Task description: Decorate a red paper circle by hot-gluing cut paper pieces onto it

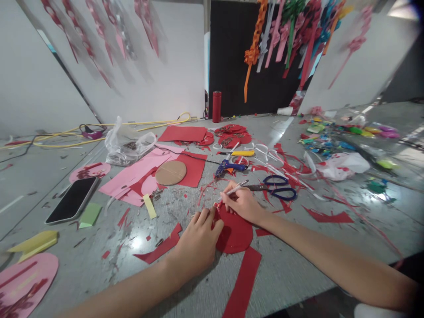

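A round red paper disc (236,233) lies on the table in front of me. My left hand (201,234) bends its fingers over the disc's left edge and grips it there; the fingertips are partly hidden. My right hand (243,204) is closed round a slim pale pen (237,187), its lower end near the disc's upper edge. Between the hands, a small pale-and-red bit at that edge is too small to make out. Scissors (281,187) with blue handles lie just beyond my right hand. Behind them rests a blue glue gun (228,167).
A red paper strip (243,282) lies near the front edge, and a curved red scrap (160,245) left of my left hand. Farther off are a cardboard disc (171,172), pink sheets (132,176), a phone (73,201), a yellow cutter (243,153) and a red flask (216,107).
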A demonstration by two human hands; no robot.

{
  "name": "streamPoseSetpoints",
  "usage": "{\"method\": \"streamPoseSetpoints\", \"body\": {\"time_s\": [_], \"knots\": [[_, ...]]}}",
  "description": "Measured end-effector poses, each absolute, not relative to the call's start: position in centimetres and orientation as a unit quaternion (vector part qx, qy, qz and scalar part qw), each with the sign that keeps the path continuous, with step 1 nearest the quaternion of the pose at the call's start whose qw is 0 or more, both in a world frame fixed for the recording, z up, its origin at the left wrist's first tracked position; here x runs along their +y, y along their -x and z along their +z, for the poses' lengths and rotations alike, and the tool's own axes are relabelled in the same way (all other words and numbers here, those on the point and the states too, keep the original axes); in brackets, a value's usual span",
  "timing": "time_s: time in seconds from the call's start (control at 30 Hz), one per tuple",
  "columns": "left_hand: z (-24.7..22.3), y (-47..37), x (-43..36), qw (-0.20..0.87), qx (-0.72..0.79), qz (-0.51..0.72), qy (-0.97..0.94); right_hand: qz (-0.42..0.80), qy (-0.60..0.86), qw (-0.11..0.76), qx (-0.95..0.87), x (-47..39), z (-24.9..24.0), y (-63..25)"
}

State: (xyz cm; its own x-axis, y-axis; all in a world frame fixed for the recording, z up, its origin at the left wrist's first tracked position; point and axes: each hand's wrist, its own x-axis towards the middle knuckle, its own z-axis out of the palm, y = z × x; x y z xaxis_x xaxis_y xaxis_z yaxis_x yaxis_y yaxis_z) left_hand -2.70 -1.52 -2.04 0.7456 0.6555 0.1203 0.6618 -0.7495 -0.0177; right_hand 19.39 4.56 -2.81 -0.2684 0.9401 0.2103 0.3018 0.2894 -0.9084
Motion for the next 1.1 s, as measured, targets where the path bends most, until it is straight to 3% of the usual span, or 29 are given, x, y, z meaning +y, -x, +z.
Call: {"method": "streamPoseSetpoints", "body": {"time_s": [0.4, 0.53, 0.67, 0.77, 0.93, 1.1], "knots": [[-2.0, 2.4, 0.3, 0.037, -0.376, -0.079, 0.922, 0.361, 0.434, 0.521, -0.641, 5.6, -2.3, -20.3], [-1.8, 2.5, 2.1, 0.047, -0.398, -0.089, 0.912, 0.252, 0.425, 0.56, -0.665, 6.7, -1.4, -22.1], [-1.5, 1.6, 3.7, 0.082, -0.427, -0.109, 0.894, 0.066, 0.452, 0.554, -0.696, 7.7, -0.5, -24.3], [-1.3, 0.5, 4.8, 0.097, -0.464, -0.131, 0.87, -0.001, 0.454, 0.527, -0.718, 8.2, -0.4, -25.1], [-2.0, 0.8, 5.4, 0.1, -0.497, -0.205, 0.837, -0.03, 0.422, 0.444, -0.79, 7.8, -1.2, -23.8], [-1.9, 1.8, 4.4, 0.028, -0.48, -0.288, 0.828, 0.011, 0.356, 0.4, -0.844, 5.6, -1.2, -20.7]]}}
